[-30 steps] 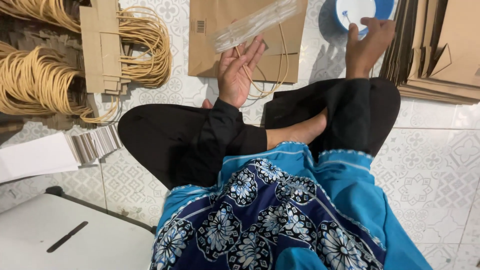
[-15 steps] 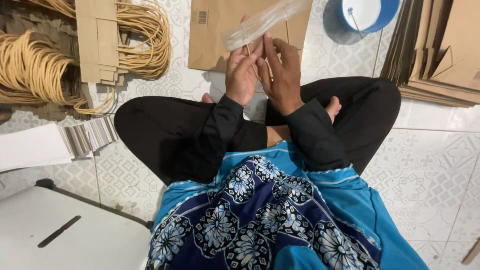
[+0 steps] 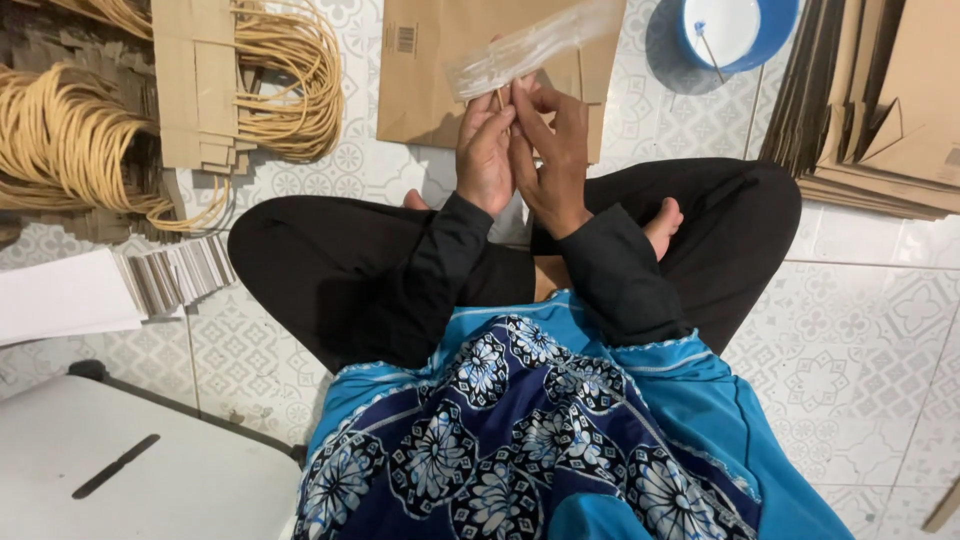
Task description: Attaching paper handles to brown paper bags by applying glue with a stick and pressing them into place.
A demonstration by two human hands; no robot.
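- Head view: I sit cross-legged on the tiled floor [image 3: 860, 330], both hands raised together over my lap.
- My left hand [image 3: 487, 150] is closed, its fingers pinching the lower end of a clear plastic sleeve [image 3: 535, 45] that slants up to the right.
- My right hand [image 3: 555, 150] presses against the left, fingers curled round the same end; a thin tan string [image 3: 499, 97] shows just at the sleeve's mouth.
- The sleeve hangs above a flat brown paper bag [image 3: 430, 70] on the floor.
- As I judge it, the work is early: coils of tan cord [image 3: 60, 140] lie to my left, folded cardboard [image 3: 880, 100] stacks to my right, a blue bowl [image 3: 775, 30] beside them.
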